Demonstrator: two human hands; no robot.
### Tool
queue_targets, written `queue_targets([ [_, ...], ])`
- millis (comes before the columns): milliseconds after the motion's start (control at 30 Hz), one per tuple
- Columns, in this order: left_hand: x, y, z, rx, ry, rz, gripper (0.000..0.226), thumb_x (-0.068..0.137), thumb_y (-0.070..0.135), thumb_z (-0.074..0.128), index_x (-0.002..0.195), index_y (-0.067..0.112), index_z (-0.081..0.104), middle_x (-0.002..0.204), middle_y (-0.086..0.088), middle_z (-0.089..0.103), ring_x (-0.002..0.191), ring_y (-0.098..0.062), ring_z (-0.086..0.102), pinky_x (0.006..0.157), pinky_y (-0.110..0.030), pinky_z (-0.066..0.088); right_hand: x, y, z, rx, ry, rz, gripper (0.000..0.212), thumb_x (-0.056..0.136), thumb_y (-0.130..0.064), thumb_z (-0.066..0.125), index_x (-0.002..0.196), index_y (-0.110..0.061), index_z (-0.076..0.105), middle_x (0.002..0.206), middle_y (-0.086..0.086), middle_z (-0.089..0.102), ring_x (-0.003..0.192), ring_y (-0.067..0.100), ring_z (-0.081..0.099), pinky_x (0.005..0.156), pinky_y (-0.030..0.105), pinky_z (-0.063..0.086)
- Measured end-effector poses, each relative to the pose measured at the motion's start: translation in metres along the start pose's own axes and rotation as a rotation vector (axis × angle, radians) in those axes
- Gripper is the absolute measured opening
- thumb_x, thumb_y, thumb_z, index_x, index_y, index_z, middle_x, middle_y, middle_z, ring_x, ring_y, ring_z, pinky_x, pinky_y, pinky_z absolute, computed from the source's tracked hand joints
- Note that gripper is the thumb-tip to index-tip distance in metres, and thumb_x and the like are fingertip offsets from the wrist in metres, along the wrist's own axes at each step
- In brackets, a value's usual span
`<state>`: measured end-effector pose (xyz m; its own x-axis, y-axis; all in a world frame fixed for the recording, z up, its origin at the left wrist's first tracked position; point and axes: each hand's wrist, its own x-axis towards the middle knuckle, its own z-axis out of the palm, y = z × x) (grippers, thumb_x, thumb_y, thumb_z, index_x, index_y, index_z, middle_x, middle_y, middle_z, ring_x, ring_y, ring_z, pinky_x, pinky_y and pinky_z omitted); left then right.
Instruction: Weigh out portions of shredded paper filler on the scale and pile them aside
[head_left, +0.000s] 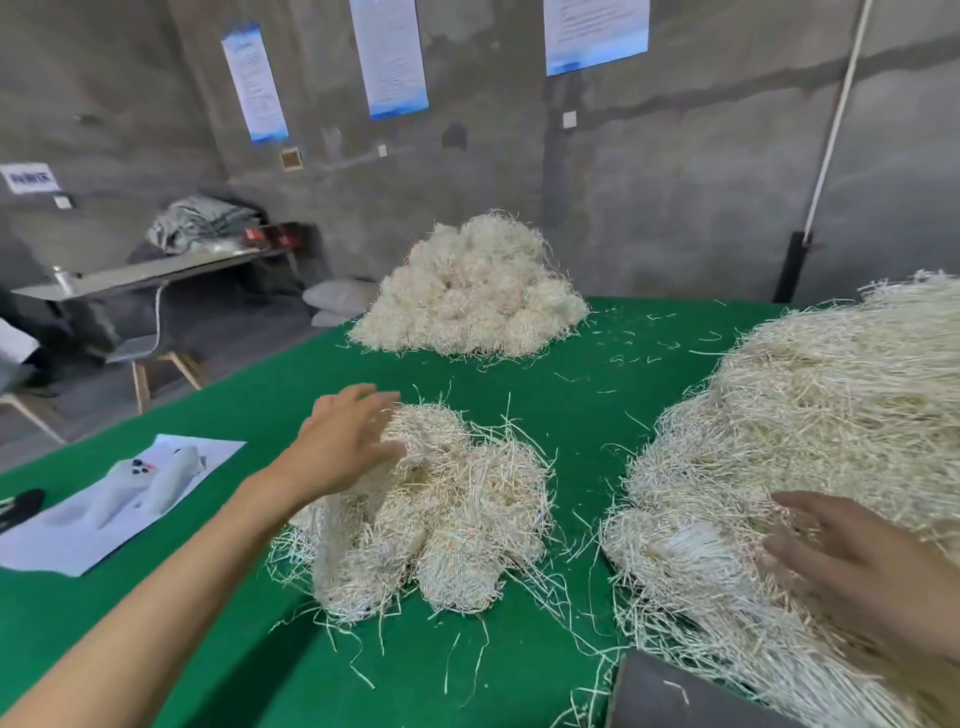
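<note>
Cream shredded paper filler lies in three heaps on the green table (270, 649). A small clumpy heap (447, 525) sits in the middle near me. My left hand (345, 441) reaches over its far left side with fingers straight, touching the top strands. A big loose mass (810, 441) fills the right side. My right hand (872, 566) rests on its near slope, fingers spread and relaxed, blurred. A rounded pile of bundled portions (472, 293) stands at the table's far edge. A dark grey flat corner (670, 696), perhaps the scale, pokes out at the bottom under the big mass.
A white paper sheet (78, 530) with a white plastic-wrapped object (156, 483) lies at the left, a black object (21, 506) beside it. Loose strands scatter over the felt. Beyond the table's left edge stand a grey bench (140, 273) and a chair (156, 364).
</note>
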<state>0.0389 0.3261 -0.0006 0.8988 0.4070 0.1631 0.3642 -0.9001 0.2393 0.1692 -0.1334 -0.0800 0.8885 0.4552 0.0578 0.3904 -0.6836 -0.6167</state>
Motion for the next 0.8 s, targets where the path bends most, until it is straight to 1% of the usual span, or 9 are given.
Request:
queue_targets([
  [100,-0.002,0.006,-0.009,0.156,0.104,0.033,0.068,0.084,0.050,0.069,0.145,0.033,0.043,0.152,0.005,0.039,0.137,-0.025,0.035,0.109,-0.048,0.038,-0.002,0.007,-0.008,0.090,0.082,0.010,0.057,0.058,-0.100,0.042,0.111,-0.079,0.042,0.109,-0.039,0.052,0.100,-0.007,0.055,0.080,0.028,0.049],
  [167,-0.006,0.014,-0.014,0.351,0.230,0.032,0.052,0.087,0.049,0.067,0.134,0.032,0.056,0.138,0.007,0.055,0.124,-0.025,0.047,0.092,-0.044,0.050,-0.002,0.011,-0.013,0.113,0.116,0.014,0.057,0.064,-0.097,0.044,0.115,-0.072,0.048,0.108,-0.043,0.058,0.099,-0.010,0.057,0.077,0.027,0.050],
  [267,-0.016,0.031,-0.012,0.466,0.334,0.033,0.032,0.090,0.049,0.062,0.115,0.030,0.067,0.111,0.006,0.067,0.103,-0.024,0.057,0.073,-0.037,0.052,-0.004,0.009,-0.016,0.096,0.142,0.007,0.057,0.067,-0.095,0.044,0.115,-0.066,0.053,0.111,-0.047,0.056,0.094,-0.011,0.062,0.075,0.028,0.053],
  [400,-0.027,0.049,0.002,0.426,0.190,0.112,0.024,0.093,0.053,0.054,0.105,0.037,0.067,0.097,0.012,0.067,0.087,-0.013,0.061,0.070,-0.030,0.054,-0.013,-0.010,-0.026,0.063,0.201,-0.057,0.048,0.071,-0.093,0.041,0.107,-0.065,0.057,0.103,-0.042,0.061,0.094,-0.018,0.059,0.075,0.027,0.052],
  [467,-0.029,0.050,0.004,0.434,0.059,0.080,0.022,0.095,0.052,0.050,0.099,0.038,0.067,0.089,0.015,0.065,0.080,-0.009,0.060,0.072,-0.030,0.057,-0.020,-0.024,-0.036,0.068,0.247,-0.097,0.030,0.082,-0.077,0.046,0.098,-0.058,0.063,0.098,-0.036,0.066,0.095,-0.018,0.057,0.077,0.026,0.050],
  [533,-0.031,0.052,0.004,0.470,0.101,0.095,0.023,0.093,0.055,0.050,0.098,0.039,0.067,0.094,0.014,0.067,0.081,-0.011,0.059,0.071,-0.030,0.055,-0.027,-0.031,-0.044,0.075,0.308,-0.125,0.017,0.088,-0.054,0.054,0.101,-0.051,0.063,0.099,-0.031,0.066,0.095,-0.017,0.057,0.077,0.022,0.048],
  [600,-0.032,0.062,0.003,0.477,0.259,0.149,0.031,0.090,0.056,0.054,0.103,0.034,0.070,0.099,0.006,0.070,0.086,-0.020,0.062,0.070,-0.035,0.052,-0.032,-0.032,-0.052,0.053,0.389,-0.133,0.016,0.092,-0.039,0.058,0.105,-0.044,0.065,0.101,-0.030,0.064,0.093,-0.017,0.057,0.075,0.016,0.044],
  [700,-0.034,0.098,-0.005,0.436,0.310,0.239,0.044,0.086,0.057,0.058,0.111,0.024,0.071,0.105,-0.003,0.071,0.096,-0.031,0.062,0.075,-0.042,0.051,-0.042,-0.032,-0.063,0.019,0.513,-0.124,0.016,0.092,-0.032,0.060,0.104,-0.041,0.066,0.097,-0.033,0.062,0.089,-0.020,0.055,0.069,0.013,0.038],
  [800,-0.036,0.147,-0.003,0.412,0.262,0.347,0.052,0.089,0.065,0.044,0.121,0.029,0.065,0.117,0.002,0.067,0.105,-0.025,0.059,0.085,-0.040,0.051,-0.051,-0.029,-0.071,0.016,0.620,-0.101,0.017,0.092,-0.032,0.060,0.101,-0.046,0.064,0.093,-0.035,0.060,0.089,-0.023,0.053,0.067,0.014,0.037],
])
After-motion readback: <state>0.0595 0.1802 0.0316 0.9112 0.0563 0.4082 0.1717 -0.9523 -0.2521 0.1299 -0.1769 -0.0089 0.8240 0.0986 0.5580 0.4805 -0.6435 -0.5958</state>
